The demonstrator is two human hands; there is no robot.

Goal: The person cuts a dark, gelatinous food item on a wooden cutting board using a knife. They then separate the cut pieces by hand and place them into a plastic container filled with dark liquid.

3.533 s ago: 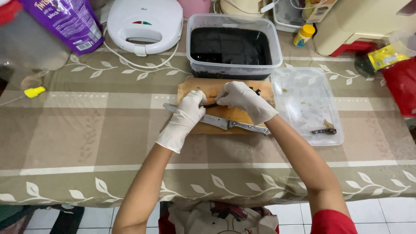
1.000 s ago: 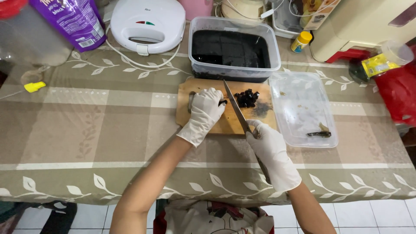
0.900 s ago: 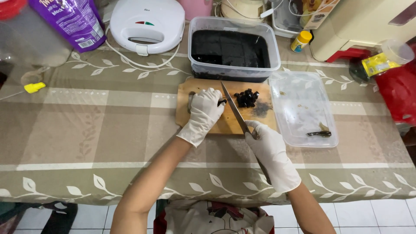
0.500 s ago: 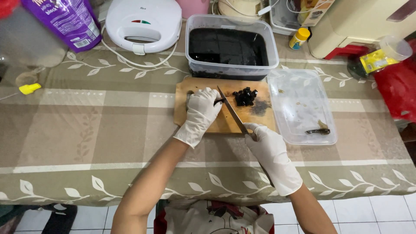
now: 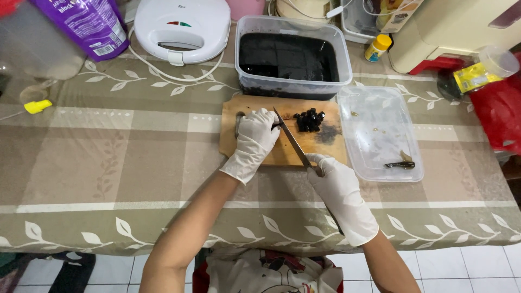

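Surface: table under a beige leaf-patterned cloth (image 5: 108, 163), filling most of the frame above a strip of white floor tile.

Wooden cutting board (image 5: 320, 146), centre of frame. On it, right of centre: a small pile of black jelly cubes (image 5: 309, 119). I cannot make out what lies under the left palm.

Left hand (image 5: 254, 141), white glove, fingers curled down onto the board's left half, pressing something mostly hidden.

Right hand (image 5: 339, 190), white glove, closed round the handle of a knife (image 5: 293, 142); the blade runs diagonally up-left, its tip just beside the left fingertips.

I judge the cut goes best with left fingertips tucked back from the edge and the blade brought straight down.

Upper centre: clear tub of black jelly (image 5: 290, 54), touching the board's far edge. Right: empty clear tray (image 5: 380, 135) with a small dark scrap. Upper left: white sandwich maker (image 5: 182, 24), purple pouch (image 5: 87, 24).
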